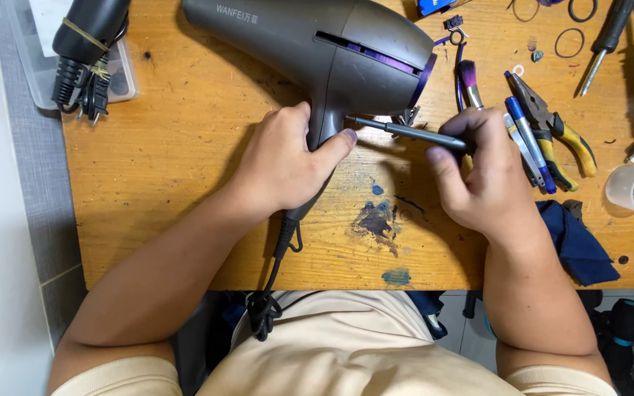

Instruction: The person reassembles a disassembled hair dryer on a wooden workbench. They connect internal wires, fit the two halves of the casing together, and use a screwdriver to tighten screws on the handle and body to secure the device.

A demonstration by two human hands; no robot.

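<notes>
The person sat at a worn wooden bench. A grey hair dryer lay on it, its barrel running left to right across the far side and its handle dropping back toward the person.

The left hand was closed around the dryer's handle, thumb stretched along the handle's right side, pinning the body flat to the bench. The cord ran from below that hand over the near edge.

The right hand was closed on a slim dark screwdriver, held pen-fashion at its rear end. The tool's long axis lay nearly level, pointing left and slightly away, with its tip at the junction of handle and barrel, just above the left thumb. Whether the tip was seated in a screw could not be told.

So the dryer lay ahead and left of both hands; the left hand was on it, the right hand stood off by the shaft's length, to the right of the handle.

Near the right hand lay pliers with yellow grips, a blue pen, a small brush and a dark blue cloth. A second dryer with bundled cord sat on a clear tray at the far left corner.
</notes>
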